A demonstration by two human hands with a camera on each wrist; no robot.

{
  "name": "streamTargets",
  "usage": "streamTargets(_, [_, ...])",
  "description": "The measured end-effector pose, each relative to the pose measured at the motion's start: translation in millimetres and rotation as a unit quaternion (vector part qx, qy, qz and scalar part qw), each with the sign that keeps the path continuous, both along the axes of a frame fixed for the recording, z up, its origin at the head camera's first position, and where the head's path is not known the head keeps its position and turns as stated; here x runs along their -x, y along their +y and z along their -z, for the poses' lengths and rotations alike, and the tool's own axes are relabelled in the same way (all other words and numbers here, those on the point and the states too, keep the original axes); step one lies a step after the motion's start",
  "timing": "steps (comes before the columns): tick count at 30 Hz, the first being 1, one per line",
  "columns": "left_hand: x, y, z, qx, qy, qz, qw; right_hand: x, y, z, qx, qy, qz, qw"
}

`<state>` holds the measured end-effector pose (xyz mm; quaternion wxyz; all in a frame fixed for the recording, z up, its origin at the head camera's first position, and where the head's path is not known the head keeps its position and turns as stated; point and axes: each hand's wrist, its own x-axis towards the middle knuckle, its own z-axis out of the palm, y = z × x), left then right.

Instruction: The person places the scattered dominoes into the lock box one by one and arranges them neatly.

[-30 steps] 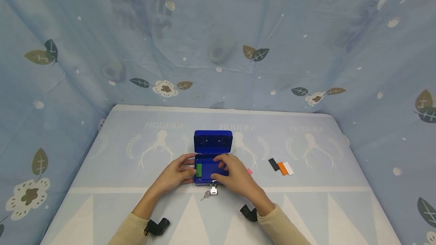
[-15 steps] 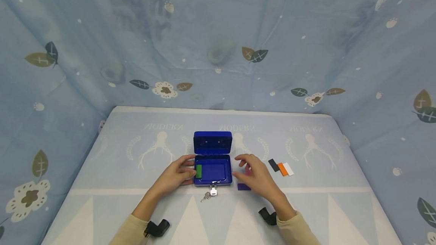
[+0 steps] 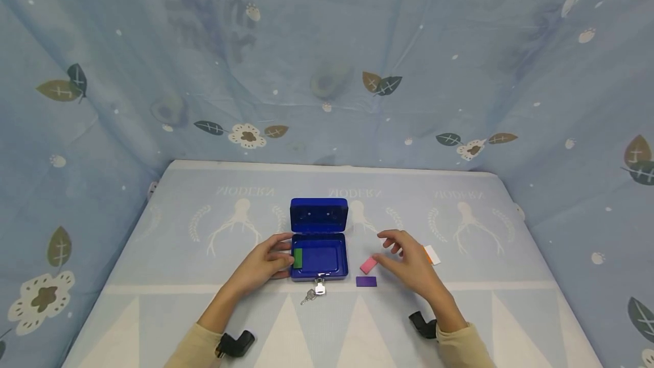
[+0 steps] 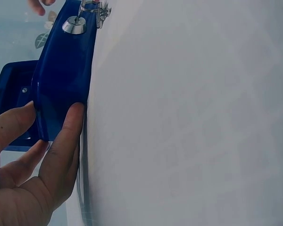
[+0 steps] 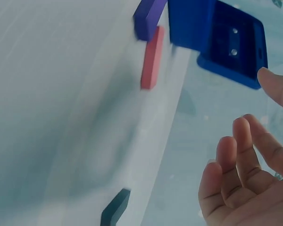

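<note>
We see the left grip (image 3: 265, 261) pinch the blue box (image 3: 324, 258) by its left side, probably steadying it, the green block (image 3: 298, 258) inside. The right grip (image 3: 410, 266) hovers empty over the table (image 3: 286, 339), near the pink block (image 3: 367, 266).

Looks softly, evenly lit in the head view. Appears dimmer, hazy and cool-tinted in both wrist views. Glints off the metal lock (image 4: 74, 26); throws a broad, soft-edged shadow across the tablecloth (image 5: 47, 94) in the right wrist view.
</note>
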<state>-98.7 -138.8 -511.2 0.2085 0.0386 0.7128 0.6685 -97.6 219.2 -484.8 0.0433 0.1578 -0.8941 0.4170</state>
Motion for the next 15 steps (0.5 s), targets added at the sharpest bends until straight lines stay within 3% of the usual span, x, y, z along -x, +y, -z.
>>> streamTargets(5, [-0.1, -0.7, 1.8, -0.003, 0.002, 0.002, 1.0000, 1.5, 10, 4.2, -0.009, 0.019, 0.007, 0.9997])
streamTargets(15, [0.2, -1.3, 2.1, -0.001, 0.006, 0.002, 1.0000, 12.4, 39, 11.3, -0.007, 0.027, -0.039, 0.9989])
